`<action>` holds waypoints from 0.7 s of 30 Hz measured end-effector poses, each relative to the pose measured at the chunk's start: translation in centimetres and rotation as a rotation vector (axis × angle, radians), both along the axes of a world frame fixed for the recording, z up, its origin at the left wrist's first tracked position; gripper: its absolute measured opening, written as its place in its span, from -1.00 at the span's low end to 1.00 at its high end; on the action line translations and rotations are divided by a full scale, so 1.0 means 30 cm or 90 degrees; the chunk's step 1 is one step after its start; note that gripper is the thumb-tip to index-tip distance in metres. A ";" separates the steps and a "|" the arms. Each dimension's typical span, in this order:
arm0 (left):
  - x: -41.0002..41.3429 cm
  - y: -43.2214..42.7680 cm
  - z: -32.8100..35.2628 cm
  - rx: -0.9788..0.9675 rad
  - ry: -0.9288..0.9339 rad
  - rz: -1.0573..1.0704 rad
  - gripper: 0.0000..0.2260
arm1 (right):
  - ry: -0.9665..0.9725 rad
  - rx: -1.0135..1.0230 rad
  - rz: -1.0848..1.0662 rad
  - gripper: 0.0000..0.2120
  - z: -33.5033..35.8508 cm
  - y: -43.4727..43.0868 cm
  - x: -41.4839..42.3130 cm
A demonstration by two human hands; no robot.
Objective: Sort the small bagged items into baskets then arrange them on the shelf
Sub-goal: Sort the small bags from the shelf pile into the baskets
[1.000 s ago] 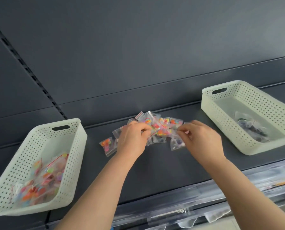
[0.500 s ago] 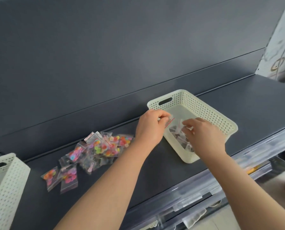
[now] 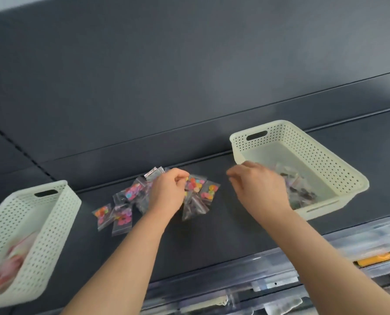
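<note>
Small zip bags (image 3: 130,192) of coloured beads lie heaped mid-frame on the dark shelf (image 3: 212,242). Left hand (image 3: 168,195) sits on the heap, fingers curled, pinching a bag at the fingertips. Right hand (image 3: 260,189) hovers at 3 o'clock of the heap, over the near corner of the right basket (image 3: 321,153), fingers loosely curled, nothing seen in them. That basket holds dark-filled bags (image 3: 303,194). Left basket (image 3: 48,223) is at 8 o'clock with blurred pink bags (image 3: 10,264) inside. Clear price rail (image 3: 280,264) runs along 6 o'clock.
</note>
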State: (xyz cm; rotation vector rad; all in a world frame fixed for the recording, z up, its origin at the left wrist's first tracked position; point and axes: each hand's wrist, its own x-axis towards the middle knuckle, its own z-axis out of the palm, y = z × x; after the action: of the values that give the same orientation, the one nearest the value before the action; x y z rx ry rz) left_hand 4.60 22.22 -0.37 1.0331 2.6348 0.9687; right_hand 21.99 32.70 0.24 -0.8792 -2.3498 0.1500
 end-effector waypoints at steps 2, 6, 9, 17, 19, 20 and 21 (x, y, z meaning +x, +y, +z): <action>-0.035 -0.059 -0.016 -0.034 -0.004 0.022 -0.78 | -0.041 -0.031 0.053 -0.88 -0.033 -0.023 -0.062; -0.051 -0.151 -0.042 -0.106 0.009 0.019 -0.78 | -0.145 -0.079 0.081 -0.75 -0.113 -0.048 -0.159; -0.040 -0.187 -0.056 -0.107 0.025 0.013 -0.81 | -0.156 -0.094 0.085 -0.78 -0.141 -0.069 -0.192; -0.064 -0.228 -0.069 -0.173 0.052 0.100 -0.86 | -0.152 -0.152 0.121 -0.75 -0.131 -0.156 -0.216; -0.062 -0.221 -0.069 -0.176 0.079 0.084 -0.81 | -0.161 -0.151 0.111 -0.80 -0.138 -0.168 -0.219; -0.062 -0.215 -0.068 -0.183 0.102 0.082 -0.78 | -0.160 -0.151 0.108 -0.83 -0.142 -0.175 -0.221; -0.061 -0.208 -0.069 -0.195 0.126 0.083 -0.74 | -0.159 -0.150 0.108 -0.84 -0.142 -0.181 -0.220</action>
State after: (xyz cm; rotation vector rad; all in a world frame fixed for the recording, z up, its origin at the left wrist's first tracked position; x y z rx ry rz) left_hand 2.76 15.99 -2.44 0.9358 2.9209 0.4776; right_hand 15.37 27.28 -4.03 -0.8485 -2.6809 0.4161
